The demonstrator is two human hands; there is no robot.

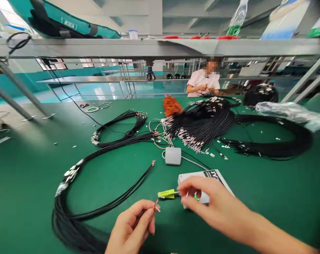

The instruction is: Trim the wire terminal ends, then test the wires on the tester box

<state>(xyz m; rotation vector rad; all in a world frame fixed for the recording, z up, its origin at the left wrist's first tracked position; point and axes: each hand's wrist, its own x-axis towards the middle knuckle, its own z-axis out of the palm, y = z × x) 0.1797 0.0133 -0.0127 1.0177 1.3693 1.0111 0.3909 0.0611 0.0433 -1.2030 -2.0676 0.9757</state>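
Note:
My left hand (136, 225) is closed in a pinch on the end of a thin cable; its red and white wire tips (156, 204) stick out past the fingertips. To the right, my right hand (210, 201) is held over a white box (193, 175) with dark lettering and a green light. Its thumb and forefinger are curved with a gap between them, and I see nothing held there. A yellow-green clip (166, 194) with a metal end points at those fingertips, close to the wire tips. Whether the right fingers touch its metal end is unclear.
A long black cable bundle (70, 176) curves along the left. Further bundles (213, 120) lie at the back right, near an orange tuft (172, 105) and a small grey box (173, 156). A metal shelf (123, 47) spans above. Another person (203, 83) sits beyond the table.

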